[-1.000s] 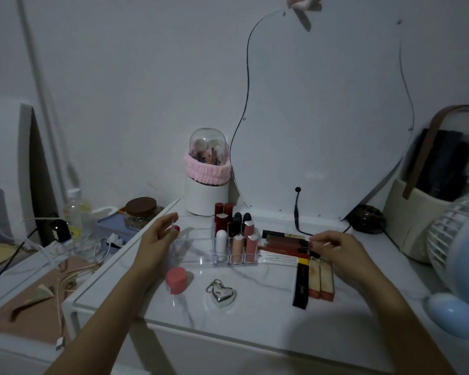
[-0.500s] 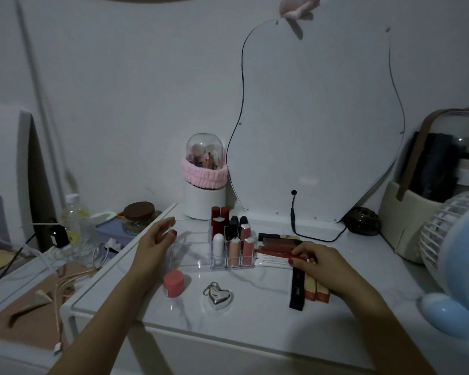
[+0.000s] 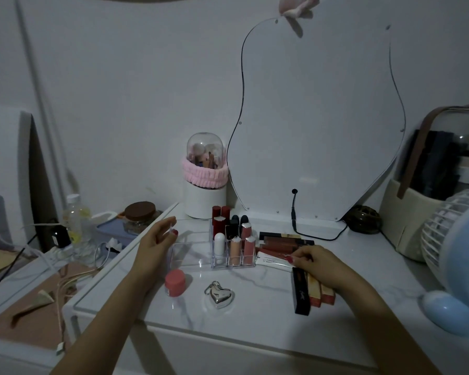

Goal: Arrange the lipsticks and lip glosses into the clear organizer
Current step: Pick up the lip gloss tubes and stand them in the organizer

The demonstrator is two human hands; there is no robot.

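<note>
The clear organizer [image 3: 191,257] stands mid-table with several lipsticks [image 3: 234,234] upright in its right-hand slots; its left tray part is empty. My left hand [image 3: 157,239] rests against the organizer's left edge, fingers loosely curled, holding nothing. Just right of the organizer lies a row of dark red lip glosses [image 3: 279,243] and a white tube [image 3: 272,262]. My right hand [image 3: 317,266] lies over these, fingertips pinching the end of a red lip gloss [image 3: 275,253]. Three boxed lip products [image 3: 309,292] lie under the palm.
A pink jar [image 3: 175,282] and a silver heart keychain [image 3: 220,295] sit near the front. A brush holder [image 3: 205,182] and mirror [image 3: 317,125] with its cable stand behind. A blue fan [image 3: 460,266] and a bag [image 3: 431,201] are at right. A cluttered lower side table [image 3: 25,266] is at left.
My right hand has slid left along the lip glosses and closed its fingertips on a red one. The left hand has stayed at the organizer's edge.
</note>
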